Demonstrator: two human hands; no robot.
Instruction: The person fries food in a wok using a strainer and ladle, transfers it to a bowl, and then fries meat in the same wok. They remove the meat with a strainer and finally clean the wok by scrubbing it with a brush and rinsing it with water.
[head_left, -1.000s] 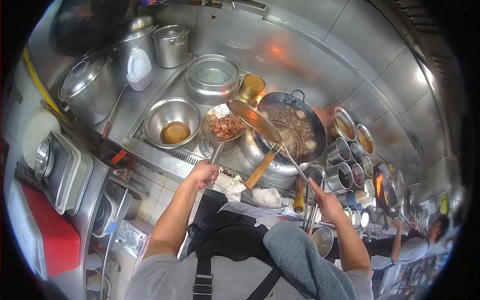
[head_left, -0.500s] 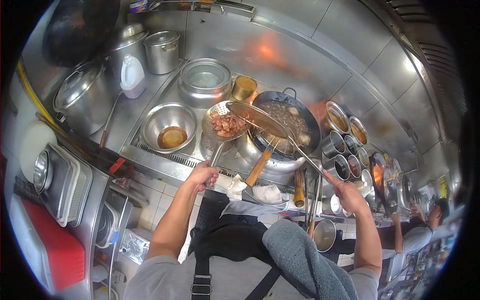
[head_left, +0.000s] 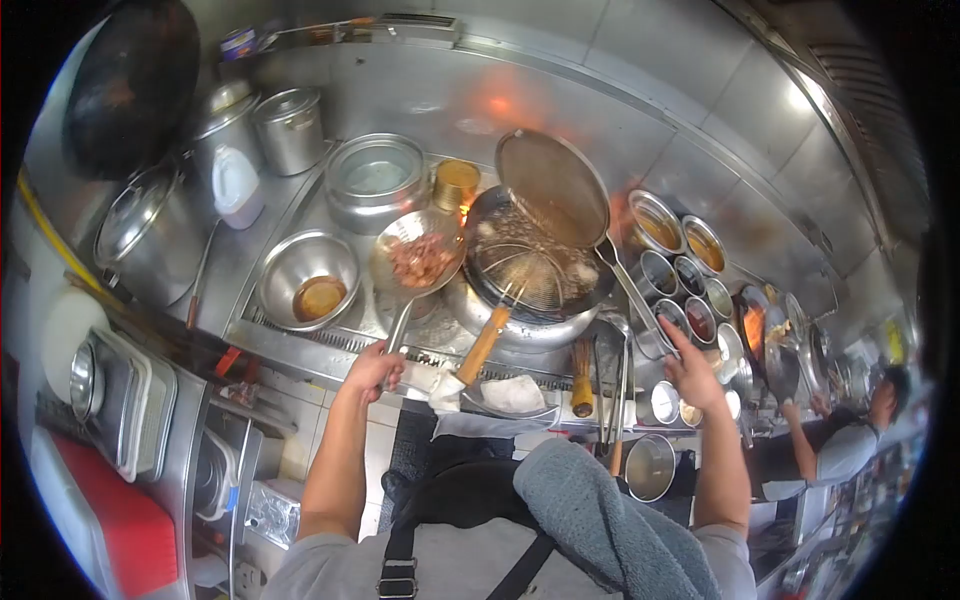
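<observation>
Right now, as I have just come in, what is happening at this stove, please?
A person's left grip holds a perforated ladle of browned meat pieces beside the wok. The right grip holds a round, long-handled utensil, tilted above the wok. A wooden-handled wire strainer lies over the wok's near side, with neither grip on it.

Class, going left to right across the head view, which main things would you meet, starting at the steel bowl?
Steel bowl → meat pieces → metal-handled mesh strainer → person's right hand → co-worker's grey sleeve
</observation>
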